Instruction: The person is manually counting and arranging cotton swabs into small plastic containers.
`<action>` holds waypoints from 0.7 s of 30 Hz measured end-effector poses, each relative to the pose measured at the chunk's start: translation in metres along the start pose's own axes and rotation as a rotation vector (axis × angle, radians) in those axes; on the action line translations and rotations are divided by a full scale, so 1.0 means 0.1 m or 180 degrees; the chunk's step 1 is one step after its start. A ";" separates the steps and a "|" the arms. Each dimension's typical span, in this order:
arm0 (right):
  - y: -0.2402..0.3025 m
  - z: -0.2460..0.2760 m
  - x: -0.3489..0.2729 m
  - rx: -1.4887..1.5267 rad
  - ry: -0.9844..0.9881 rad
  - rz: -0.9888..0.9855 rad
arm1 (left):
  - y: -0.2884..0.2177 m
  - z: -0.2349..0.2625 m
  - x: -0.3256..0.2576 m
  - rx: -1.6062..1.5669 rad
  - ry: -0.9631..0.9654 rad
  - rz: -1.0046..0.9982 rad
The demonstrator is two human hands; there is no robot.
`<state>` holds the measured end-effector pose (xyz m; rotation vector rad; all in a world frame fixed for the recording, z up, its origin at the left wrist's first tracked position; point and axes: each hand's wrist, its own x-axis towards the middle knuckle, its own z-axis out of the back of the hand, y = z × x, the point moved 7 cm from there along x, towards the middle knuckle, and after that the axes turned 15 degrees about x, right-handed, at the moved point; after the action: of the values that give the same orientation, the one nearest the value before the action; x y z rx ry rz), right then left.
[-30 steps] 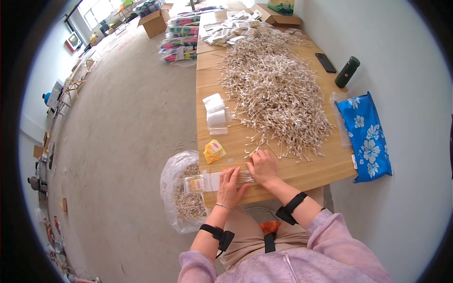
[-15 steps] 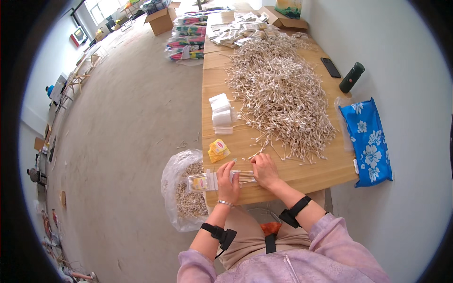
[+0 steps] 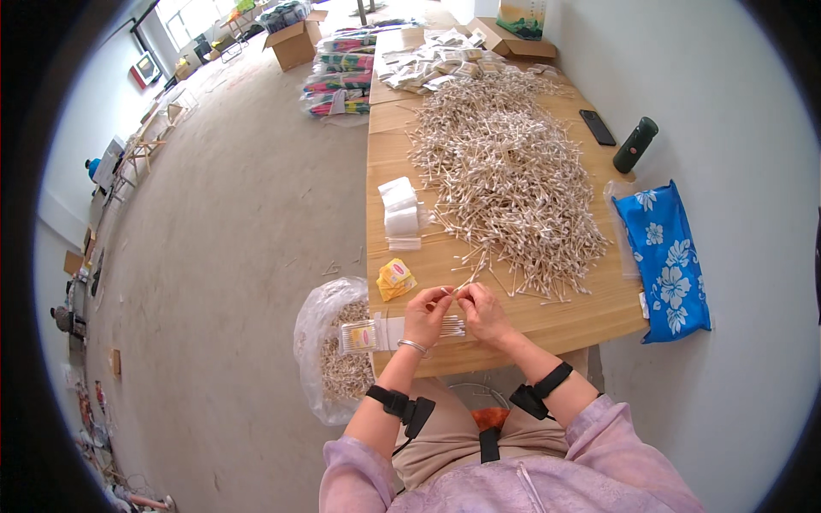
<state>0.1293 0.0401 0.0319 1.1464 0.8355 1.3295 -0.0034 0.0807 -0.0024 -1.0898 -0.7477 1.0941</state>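
Observation:
My left hand (image 3: 423, 316) and my right hand (image 3: 483, 313) meet over the near edge of the wooden table, fingers closed in pinches on one or more thin cotton swabs (image 3: 455, 291). The fingers partly hide how many there are. Under and beside my left hand lies a row of cotton swabs (image 3: 453, 326) on the table. To its left, at the edge, is a clear packet of swabs (image 3: 359, 337) with a yellow card in it. Just beyond my hands spreads a big pile of loose cotton swabs (image 3: 513, 179).
Yellow cards (image 3: 396, 280) and clear plastic bags (image 3: 399, 209) lie along the left edge. Filled packets (image 3: 440, 60) are heaped at the far end. A phone (image 3: 597, 127), a dark green bottle (image 3: 635, 145) and a blue floral pack (image 3: 664, 261) line the right. A bag of swabs (image 3: 342, 363) stands below left.
My left hand has lifted off the row of swabs and moved right, up to my right hand. The fingers of both now come together around swabs.

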 end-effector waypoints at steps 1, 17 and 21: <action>0.03 -0.02 0.00 0.0016 0.0015 0.0009 | 0.02 0.03 -0.02 0.0014 -0.0019 0.0005; -0.29 0.13 -0.06 -0.1064 -0.0331 0.0145 | -0.30 0.28 -0.16 0.2570 -0.0530 -0.0203; -0.27 0.27 -0.18 -0.1097 -0.0356 0.0029 | -0.23 0.05 0.02 0.3286 -0.0139 0.0254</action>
<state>0.1605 0.0212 0.0109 0.9422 0.4961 1.3421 -0.0002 0.0829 0.0207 -0.2100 -0.0944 1.3325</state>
